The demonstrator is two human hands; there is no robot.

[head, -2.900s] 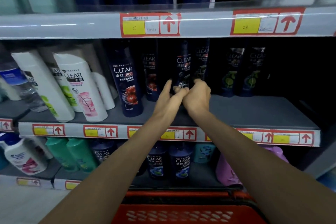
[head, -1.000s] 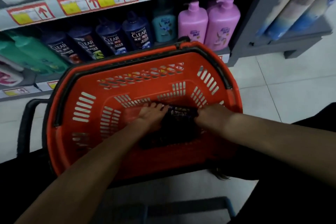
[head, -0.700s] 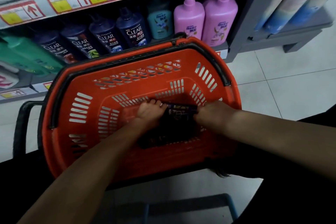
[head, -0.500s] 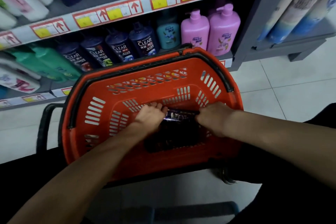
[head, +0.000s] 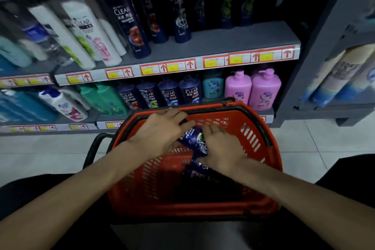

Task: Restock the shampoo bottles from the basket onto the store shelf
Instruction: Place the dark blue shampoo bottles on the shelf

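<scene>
A dark blue shampoo bottle (head: 193,142) is held between both hands just above the red basket (head: 249,134). My left hand (head: 160,130) grips its upper end and left side. My right hand (head: 221,148) grips its lower right side. More dark bottles (head: 197,170) lie in the bottom of the basket, partly hidden in shadow. The middle store shelf (head: 233,38) carries tall dark blue Clear bottles (head: 132,26) at the back and has bare grey board on its right front.
White Clear bottles (head: 89,32) lean on the shelf's left. The lower shelf holds dark Clear pump bottles (head: 168,93), green bottles (head: 103,97) and pink pump bottles (head: 261,89). A grey upright (head: 316,46) bounds the shelf on the right. Pale floor tiles (head: 304,148) surround the basket.
Both hands have lifted a dark blue bottle from the basket floor up to the rim. The view has tilted upward, bringing the middle shelf back into sight.
</scene>
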